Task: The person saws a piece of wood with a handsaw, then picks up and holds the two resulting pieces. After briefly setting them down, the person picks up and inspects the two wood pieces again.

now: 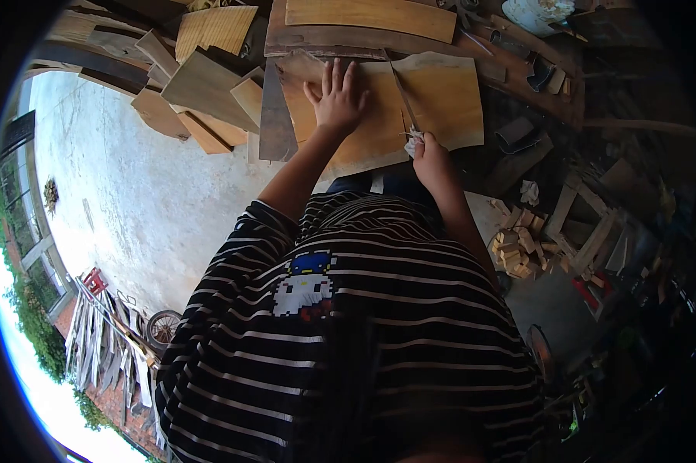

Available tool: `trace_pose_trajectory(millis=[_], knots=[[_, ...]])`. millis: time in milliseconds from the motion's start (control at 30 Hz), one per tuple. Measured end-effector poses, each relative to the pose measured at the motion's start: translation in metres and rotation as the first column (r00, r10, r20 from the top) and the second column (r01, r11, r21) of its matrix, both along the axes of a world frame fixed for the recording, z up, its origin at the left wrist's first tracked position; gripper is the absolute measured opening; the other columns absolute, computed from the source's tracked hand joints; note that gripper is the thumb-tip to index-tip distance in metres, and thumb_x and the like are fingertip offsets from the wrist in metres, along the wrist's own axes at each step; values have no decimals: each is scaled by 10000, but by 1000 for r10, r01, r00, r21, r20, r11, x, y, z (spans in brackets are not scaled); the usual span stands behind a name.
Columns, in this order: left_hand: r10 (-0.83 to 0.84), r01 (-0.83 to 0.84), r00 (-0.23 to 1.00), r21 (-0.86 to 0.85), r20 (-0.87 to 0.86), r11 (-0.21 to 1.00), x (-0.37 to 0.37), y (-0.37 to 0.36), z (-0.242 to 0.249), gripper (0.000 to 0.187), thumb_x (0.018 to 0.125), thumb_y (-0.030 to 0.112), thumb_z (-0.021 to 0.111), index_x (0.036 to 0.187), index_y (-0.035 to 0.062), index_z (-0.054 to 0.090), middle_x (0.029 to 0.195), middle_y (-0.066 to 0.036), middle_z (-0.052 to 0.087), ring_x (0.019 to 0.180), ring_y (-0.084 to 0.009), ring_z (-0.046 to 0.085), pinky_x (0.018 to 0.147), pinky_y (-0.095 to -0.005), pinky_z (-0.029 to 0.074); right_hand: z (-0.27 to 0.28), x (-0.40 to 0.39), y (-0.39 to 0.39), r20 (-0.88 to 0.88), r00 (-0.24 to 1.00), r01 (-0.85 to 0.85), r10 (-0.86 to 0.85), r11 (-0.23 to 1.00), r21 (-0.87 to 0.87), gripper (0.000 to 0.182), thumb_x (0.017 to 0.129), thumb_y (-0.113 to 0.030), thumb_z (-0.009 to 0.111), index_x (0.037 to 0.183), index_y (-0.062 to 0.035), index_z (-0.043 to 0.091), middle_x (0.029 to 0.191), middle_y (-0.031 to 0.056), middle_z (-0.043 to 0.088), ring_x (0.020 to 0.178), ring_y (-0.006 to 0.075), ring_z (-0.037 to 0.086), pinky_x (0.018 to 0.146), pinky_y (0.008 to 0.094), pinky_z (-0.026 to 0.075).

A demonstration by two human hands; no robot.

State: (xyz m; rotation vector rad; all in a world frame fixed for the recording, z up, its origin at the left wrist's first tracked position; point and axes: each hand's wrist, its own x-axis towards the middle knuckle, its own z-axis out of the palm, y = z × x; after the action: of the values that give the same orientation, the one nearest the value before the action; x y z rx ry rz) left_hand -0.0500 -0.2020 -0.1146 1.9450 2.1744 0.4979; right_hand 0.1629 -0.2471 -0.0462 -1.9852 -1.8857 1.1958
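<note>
My left hand (340, 99) lies flat with its fingers spread on a wide wooden board (448, 100), left of the saw. My right hand (429, 153) is closed around the handle end of a hand saw (404, 94), at the board's near edge. A pale wrapping (414, 142) shows at the grip. The thin blade points away from me and lies across the board, reaching its far edge. A dark line, perhaps a cut, runs beside the blade near the handle.
Loose boards (213, 89) are piled at the left of the work surface. Another plank (371, 17) lies beyond the board. Wood offcuts (517, 247) and a wooden frame (587, 220) are on the floor at right. A wheel (163, 328) stands at lower left.
</note>
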Motion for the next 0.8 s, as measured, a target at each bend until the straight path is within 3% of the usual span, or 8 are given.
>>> trace_pose_trajectory(millis=[67, 100, 333, 400, 500, 633, 733, 800], knots=[[-16, 9, 973, -28, -230, 1000, -2, -14, -2, 623, 862, 553, 384, 1405, 260, 302, 1495, -30, 218, 1387, -300, 127, 977, -716, -13, -14, 2, -2, 0, 1000, -27, 27, 999, 32, 236, 919, -227, 447, 950, 0, 506, 821, 258, 609, 816, 448, 578, 683, 503, 462], [2, -17, 978, -73, -208, 997, -3, -11, -2, 637, 851, 595, 356, 1418, 318, 266, 1503, -1, 204, 1396, -307, 95, 931, -759, -62, -18, 3, -5, 0, 999, -49, 49, 997, 58, 236, 922, -228, 443, 946, -2, 504, 818, 257, 607, 812, 451, 576, 678, 505, 460], [-130, 121, 973, -58, -190, 991, -1, -8, 13, 639, 818, 616, 396, 1380, 318, 344, 1441, 56, 329, 1377, -261, 186, 899, -795, -21, 5, 14, -32, -9, 998, -61, 62, 996, 64, 208, 934, -199, 431, 949, 0, 492, 815, 259, 603, 812, 448, 574, 677, 502, 458], [-143, 137, 971, -45, -190, 990, -1, -7, 15, 640, 809, 621, 415, 1368, 315, 363, 1419, 86, 356, 1371, -219, 208, 889, -805, -6, 21, 15, -37, -20, 1000, -7, 6, 998, -61, 200, 938, -187, 425, 958, 2, 486, 819, 263, 601, 814, 451, 572, 675, 497, 458], [-212, 211, 958, -23, -192, 977, 0, -7, 14, 641, 795, 608, 471, 1350, 298, 389, 1402, 88, 375, 1354, -217, 251, 871, -815, 19, 17, 12, -46, -37, 999, 25, -28, 996, -83, 209, 945, -192, 415, 956, 7, 480, 839, 272, 598, 833, 453, 568, 678, 486, 459], [-193, 192, 956, -25, -220, 981, 5, -10, 10, 649, 790, 614, 473, 1345, 283, 404, 1413, 85, 354, 1356, -212, 238, 870, -816, -3, -13, 13, -58, -41, 997, 55, -58, 996, -72, 212, 944, -186, 415, 988, 9, 484, 864, 281, 594, 859, 455, 563, 696, 480, 458], [-150, 153, 950, -10, -274, 988, 5, -10, 9, 649, 785, 611, 485, 1321, 247, 435, 1356, 49, 401, 1298, -215, 309, 908, -778, 58, -23, 20, -60, -91, 995, 37, -41, 998, -43, 228, 942, -190, 418, 1030, 9, 487, 893, 285, 590, 887, 459, 555, 707, 479, 456], [-164, 121, 953, -176, -256, 977, 4, -10, 11, 634, 780, 603, 502, 1256, 184, 494, 1271, 4, 438, 1198, -212, 381, 945, -695, 135, -25, 27, -66, -57, 998, -8, 3, 996, -85, 244, 933, -189, 420, 1062, 8, 487, 919, 285, 586, 905, 460, 549, 716, 483, 451]])
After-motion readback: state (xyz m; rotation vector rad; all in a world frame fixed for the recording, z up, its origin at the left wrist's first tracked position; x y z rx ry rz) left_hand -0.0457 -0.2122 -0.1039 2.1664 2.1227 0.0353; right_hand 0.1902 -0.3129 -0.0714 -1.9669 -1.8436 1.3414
